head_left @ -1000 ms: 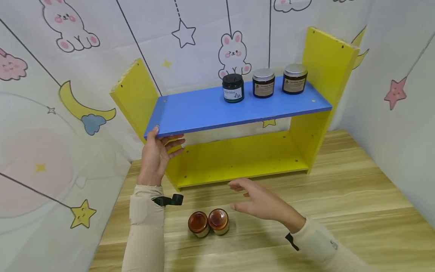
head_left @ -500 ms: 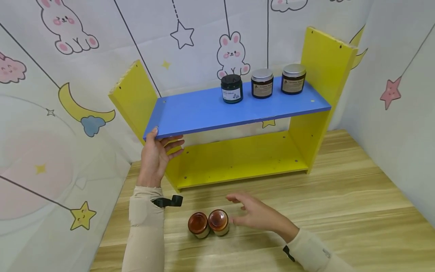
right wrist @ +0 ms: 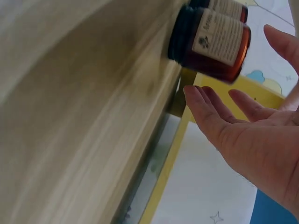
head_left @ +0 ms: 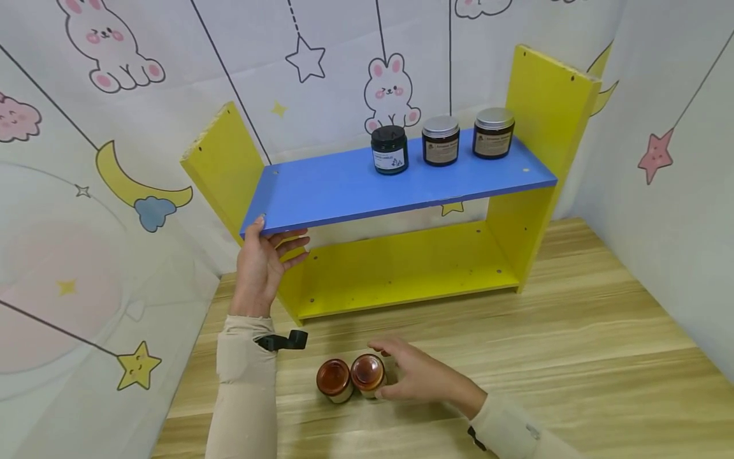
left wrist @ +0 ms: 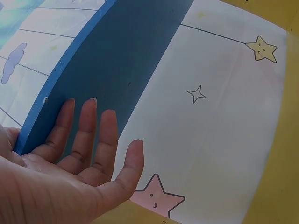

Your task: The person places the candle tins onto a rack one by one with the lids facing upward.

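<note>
My left hand (head_left: 260, 264) holds the front left corner of the blue shelf board (head_left: 321, 188), thumb on top and fingers spread beneath it. In the left wrist view, the fingers (left wrist: 84, 135) stretch under the board. Near the front of the table, two amber glass jars with paper labels stand side by side, bases up: a left jar (head_left: 334, 377) and a right jar (head_left: 367, 373). My right hand (head_left: 421, 376) is at the right jar, thumb and fingers parted on either side of it. The right wrist view shows fingertips (right wrist: 194, 95) just short of the jar's glass (right wrist: 219, 44).
On the blue board stand a dark green jar (head_left: 390, 150) and two brown jars with silver lids, a middle one (head_left: 440, 141) and a right one (head_left: 493, 134). Yellow side panels (head_left: 550, 115) rise above the board. A yellow bottom shelf (head_left: 395, 274) lies below, on the wooden table (head_left: 602, 319).
My right hand has moved left and down to the right amber jar, its fingers coming around it. The left hand stays at the board's corner.
</note>
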